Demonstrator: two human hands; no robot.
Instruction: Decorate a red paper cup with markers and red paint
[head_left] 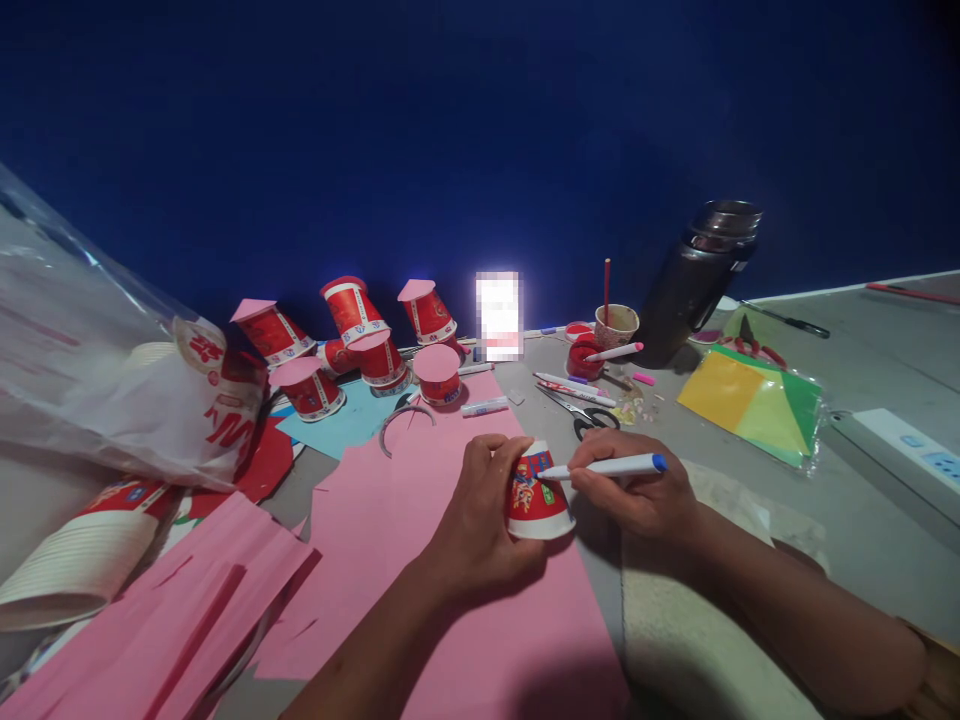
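Observation:
A red paper cup (551,515) with a white rim is held upside down by my left hand (484,510), whose fingers wrap round its left side. My right hand (637,490) grips a white marker (619,466) with a blue end, and the marker's tip meets the printed side of the cup. Beneath the cup and my left hand lies a large pink paper sheet (420,620). Just beyond my right hand are black-handled scissors (589,412) and several pens. Part of the cup is hidden behind my left fingers.
Red cups (379,362), several with pink paper tops, stand at the back left. Left are a plastic bag (120,370), stacked cups (90,550) and cut pink paper. A dark bottle (694,285), coloured paper (757,400) and a white power strip (911,465) are on the right.

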